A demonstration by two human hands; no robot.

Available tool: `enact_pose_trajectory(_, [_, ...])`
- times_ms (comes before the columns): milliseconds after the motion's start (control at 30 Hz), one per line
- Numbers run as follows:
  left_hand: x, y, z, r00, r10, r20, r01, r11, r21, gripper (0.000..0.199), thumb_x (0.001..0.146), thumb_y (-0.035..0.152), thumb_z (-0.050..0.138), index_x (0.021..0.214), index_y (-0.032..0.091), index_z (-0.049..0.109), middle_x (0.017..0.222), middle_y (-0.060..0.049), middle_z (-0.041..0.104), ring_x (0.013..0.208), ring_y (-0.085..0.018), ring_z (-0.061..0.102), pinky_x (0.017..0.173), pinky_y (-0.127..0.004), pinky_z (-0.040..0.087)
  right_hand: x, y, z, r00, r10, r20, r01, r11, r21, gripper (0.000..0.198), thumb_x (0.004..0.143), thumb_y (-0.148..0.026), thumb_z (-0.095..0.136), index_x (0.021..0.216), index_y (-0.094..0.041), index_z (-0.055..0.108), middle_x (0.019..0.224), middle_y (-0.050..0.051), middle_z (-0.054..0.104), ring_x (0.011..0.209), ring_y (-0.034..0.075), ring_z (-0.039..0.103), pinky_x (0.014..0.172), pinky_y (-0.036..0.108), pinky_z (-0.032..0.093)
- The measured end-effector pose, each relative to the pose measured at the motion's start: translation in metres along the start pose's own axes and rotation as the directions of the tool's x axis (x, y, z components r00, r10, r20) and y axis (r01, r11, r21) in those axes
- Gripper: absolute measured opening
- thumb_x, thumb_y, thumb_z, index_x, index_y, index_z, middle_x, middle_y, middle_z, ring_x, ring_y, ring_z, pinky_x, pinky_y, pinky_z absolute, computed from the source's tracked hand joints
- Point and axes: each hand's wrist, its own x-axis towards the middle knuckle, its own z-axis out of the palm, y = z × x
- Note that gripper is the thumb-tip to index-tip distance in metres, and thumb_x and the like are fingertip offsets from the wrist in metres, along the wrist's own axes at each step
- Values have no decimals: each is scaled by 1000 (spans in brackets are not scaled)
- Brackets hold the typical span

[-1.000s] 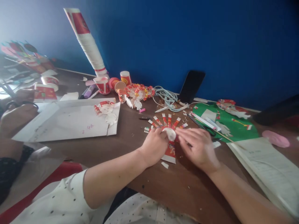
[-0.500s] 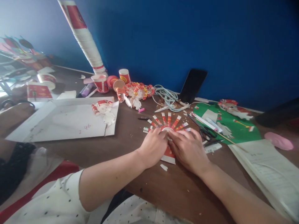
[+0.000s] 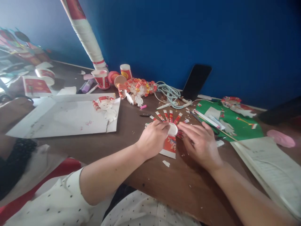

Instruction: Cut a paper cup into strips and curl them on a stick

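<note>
A red and white paper cup, cut into strips that fan out around its white round base, lies on the brown table in front of me. My left hand is closed at the left edge of the base, holding the cut cup, and covers some strips on that side. My right hand is at the right side, fingertips bent together on the strips beside the base. What lies under its fingers is partly hidden. A small white paper scrap is on the table just below the wide red panel.
A white board with a paper figure lies left. Behind stand paper cups, a tall cup stack, a coiled cable and a phone. Green sheet and papers are right. Another person's hand holds scissors.
My right hand has shifted right, away from the cup's base, baring the white circle. My left hand stays on the left side. The view has shifted slightly.
</note>
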Motion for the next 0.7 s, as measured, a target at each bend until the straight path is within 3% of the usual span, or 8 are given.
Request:
enact_pose_trajectory(167, [-1,1,-4,1000,-7,-8,7,1000,22,28,87,11,44,109,12,62,117,-9,63,103,-23,53,87,-37,44,-4,2,-3,1000,17,-10,-18,999,-32,34,85,-15,51,116,-23,62,119,2,67,105,21,61,106,45,26])
enact_pose_trajectory(333, [0,9,-7,994,45,101,-50,998,45,25,89,14,43,98,14,66,100,-8,67,97,-24,54,80,-36,45,-4,-13,2,995,-72,72,73,997,-12,30,84,-16,54,111,-24,65,114,1,69,103,21,60,109,49,15])
enact_pose_trajectory(467, [2,11,-8,982,48,183,-56,998,40,22,85,12,46,94,13,66,88,-8,66,91,-23,54,80,-35,45,-1,-18,5,994,-28,106,29,1000,-9,27,83,-15,54,105,-22,66,104,2,72,99,21,60,109,48,14])
enact_pose_trajectory(700, [3,11,-7,984,16,179,-19,1000,16,18,82,10,48,86,15,65,82,-7,66,90,-23,55,78,-34,45,4,-22,4,989,-3,151,5,1000,-12,26,79,-14,54,101,-20,66,101,6,71,98,22,59,109,48,16])
